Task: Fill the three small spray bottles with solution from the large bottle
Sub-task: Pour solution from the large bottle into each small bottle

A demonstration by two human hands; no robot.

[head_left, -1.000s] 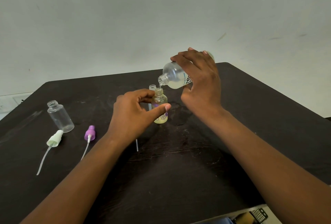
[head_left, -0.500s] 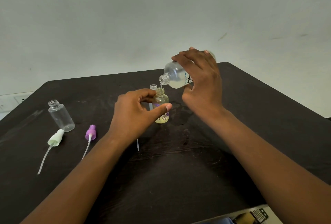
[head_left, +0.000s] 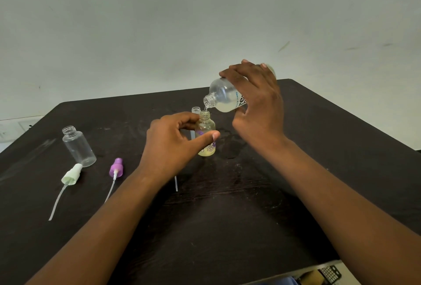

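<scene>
My right hand (head_left: 256, 104) grips the large clear bottle (head_left: 224, 99), tilted with its open neck down to the left; a thin stream of pale yellow solution falls from it. Right below stands a small flowered bottle (head_left: 206, 135), upright, with yellowish liquid at its bottom. My left hand (head_left: 175, 143) holds that bottle between thumb and fingers. Behind it, the rim of a second small bottle (head_left: 196, 110) shows; the rest is hidden by my fingers. A third small clear bottle (head_left: 78, 146) stands uncapped at the left.
On the dark table (head_left: 319, 148) lie a pale green spray head (head_left: 72, 174) and a purple spray head (head_left: 116, 167), each with a dip tube, left of my left arm. Another tube end (head_left: 176, 184) pokes out under my left wrist. A calculator (head_left: 329, 274) lies past the near edge.
The large bottle stays tilted over the flowered bottle and the stream goes on. Both hands have barely moved.
</scene>
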